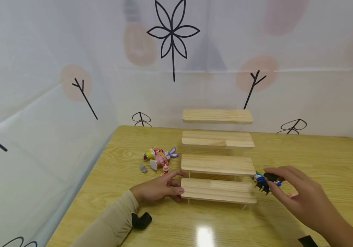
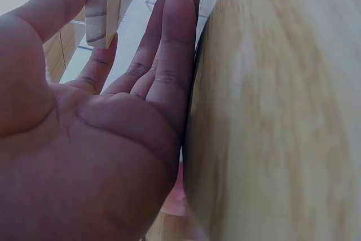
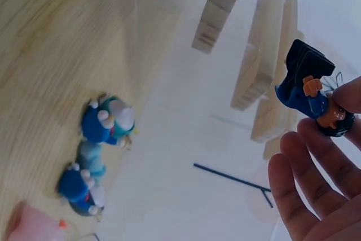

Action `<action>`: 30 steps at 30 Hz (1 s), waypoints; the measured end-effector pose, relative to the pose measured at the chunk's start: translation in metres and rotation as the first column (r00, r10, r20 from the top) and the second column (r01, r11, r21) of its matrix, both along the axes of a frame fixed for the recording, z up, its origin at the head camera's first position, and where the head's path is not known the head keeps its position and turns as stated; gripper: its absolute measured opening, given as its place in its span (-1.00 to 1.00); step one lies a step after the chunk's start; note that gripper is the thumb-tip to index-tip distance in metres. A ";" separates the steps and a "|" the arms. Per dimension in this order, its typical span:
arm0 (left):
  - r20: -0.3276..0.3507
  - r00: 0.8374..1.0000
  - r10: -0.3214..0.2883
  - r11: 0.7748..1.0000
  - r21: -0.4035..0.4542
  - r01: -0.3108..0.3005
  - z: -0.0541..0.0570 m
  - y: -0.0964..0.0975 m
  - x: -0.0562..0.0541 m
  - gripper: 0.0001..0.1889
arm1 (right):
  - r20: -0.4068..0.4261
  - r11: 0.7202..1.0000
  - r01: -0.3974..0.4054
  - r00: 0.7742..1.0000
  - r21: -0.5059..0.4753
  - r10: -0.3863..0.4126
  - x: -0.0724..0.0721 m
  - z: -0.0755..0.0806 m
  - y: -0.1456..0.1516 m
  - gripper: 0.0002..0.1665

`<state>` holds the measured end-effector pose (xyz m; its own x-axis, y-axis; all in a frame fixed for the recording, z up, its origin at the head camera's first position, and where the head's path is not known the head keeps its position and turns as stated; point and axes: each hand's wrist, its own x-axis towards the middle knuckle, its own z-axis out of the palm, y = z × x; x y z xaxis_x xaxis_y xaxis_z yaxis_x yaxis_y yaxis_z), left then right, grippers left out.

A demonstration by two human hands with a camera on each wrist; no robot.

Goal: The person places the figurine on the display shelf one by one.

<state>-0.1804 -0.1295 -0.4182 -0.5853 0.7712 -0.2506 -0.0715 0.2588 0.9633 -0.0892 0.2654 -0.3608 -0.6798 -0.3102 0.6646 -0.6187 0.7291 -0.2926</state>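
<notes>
A small figurine [image 3: 307, 91] with black hair, a blue body and a black lower part is pinched by its head in my right hand [image 1: 306, 195], in the air beside the stand's right end. My left hand [image 1: 157, 188] grips the left end of the lowest board of a tiered wooden display stand [image 1: 218, 189]. Its thumb lies in front and other fingers reach behind. In the left wrist view, the board's end [image 2: 104, 9] sits between thumb and a finger. Blue-and-white figurines [image 3: 96, 122] lie on the table below the right hand, partly hidden by it in the head view.
Left of the stand lie several toy figures, among them a pink one [image 1: 161, 158], a purple-eared rabbit [image 1: 172, 153] and a small grey one [image 1: 143, 168]. A pink toy [image 3: 36, 224] lies at right. A white patterned cloth [image 1: 207, 85] hangs behind the wooden table [image 1: 93, 209].
</notes>
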 end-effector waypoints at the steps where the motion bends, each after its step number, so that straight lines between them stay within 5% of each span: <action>1: 0.001 1.000 0.000 1.000 0.000 0.000 0.000 0.001 0.000 -0.50 | -0.008 1.000 -0.007 1.000 -0.002 0.007 -0.001 0.001 -0.001 -0.42; 30: -0.008 1.000 -0.008 1.000 -0.005 0.008 0.000 0.000 -0.001 -0.49 | -0.058 0.989 -0.144 0.988 0.038 0.146 -0.040 0.039 -0.066 -0.41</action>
<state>-0.1818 -0.1297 -0.4178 -0.5808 0.7746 -0.2502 -0.0619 0.2645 0.9624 -0.1291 0.1991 -0.3217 -0.5852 -0.4249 0.6906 -0.7341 0.6394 -0.2286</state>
